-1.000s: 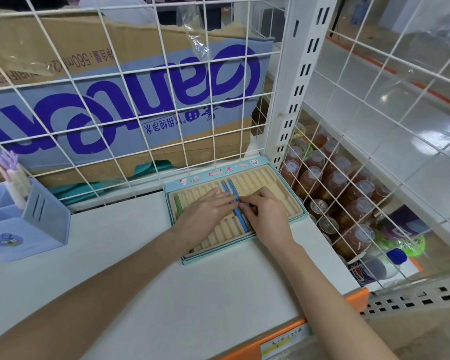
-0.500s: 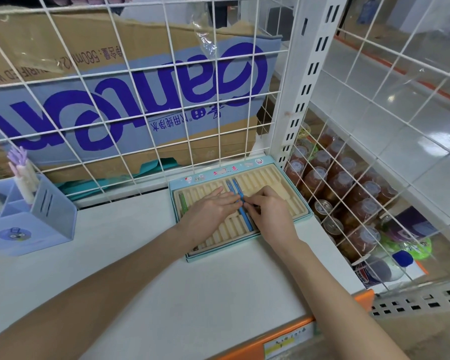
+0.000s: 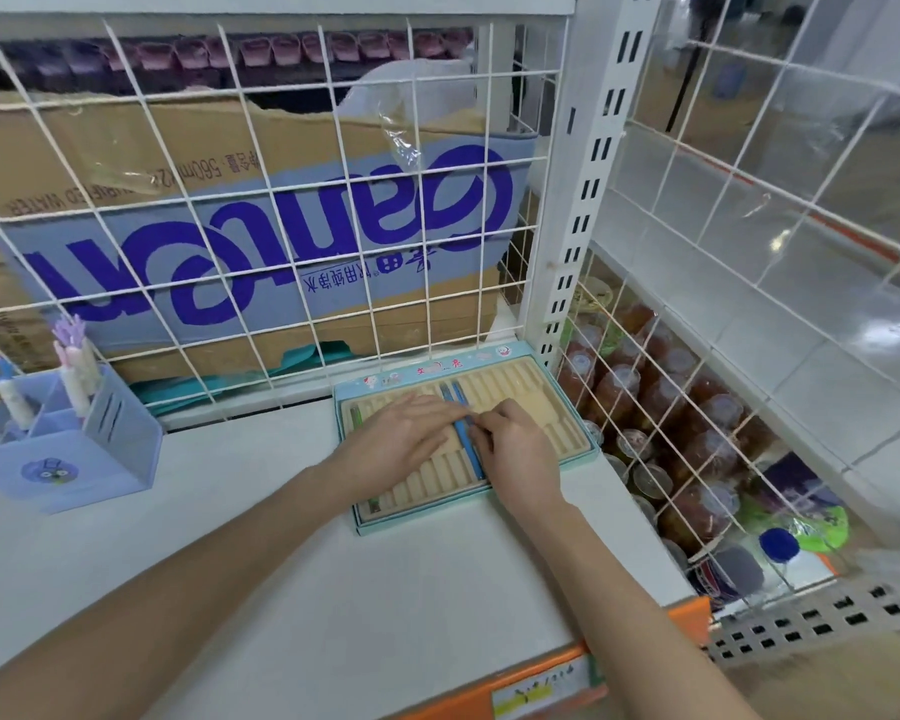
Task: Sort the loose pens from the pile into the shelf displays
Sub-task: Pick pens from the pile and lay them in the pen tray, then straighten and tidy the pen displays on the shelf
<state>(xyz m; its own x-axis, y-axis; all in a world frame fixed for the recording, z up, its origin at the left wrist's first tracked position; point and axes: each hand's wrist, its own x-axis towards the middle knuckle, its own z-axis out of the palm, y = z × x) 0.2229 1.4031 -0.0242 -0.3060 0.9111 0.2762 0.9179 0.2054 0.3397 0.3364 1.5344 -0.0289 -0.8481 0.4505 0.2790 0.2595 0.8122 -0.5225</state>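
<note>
- Beige grooved pen tray [image 3: 536,407] w/ teal border sits flat on white shelf [image 3: 261,553], back-right corner, just beside the white slotted upright post [image 3: 583,200].
- Head view: both hands over tray centre.
- L hand [image 3: 401,433] palm down, fingers straight, lying flat across the grooves; fingertips reach the blue pens [image 3: 466,433]. Not gripping anything.
- R hand [image 3: 520,449] fingers curled, tips pinching/pressing the blue pen at mid-length; exact grip partly hidden by knuckles.
- 2 blue pens side by side in adjacent grooves, mid-tray, running front to back; far ends stick out past the hands.
- Green pen [image 3: 357,415] in far-left groove, mostly hidden by L hand.
- Lilac pen holder [image 3: 74,459] at shelf's left, well apart from tray, w/ white-barrel pens [image 3: 76,376] standing upright in it.
- Wire grid panel [image 3: 281,226] behind shelf; cardboard box [image 3: 230,163] w/ blue upside-down lettering behind the grid.
- R side, beyond wire mesh: bottled drinks [image 3: 687,423], lower level.
- Orange price strip [image 3: 541,683] along shelf front edge.
</note>
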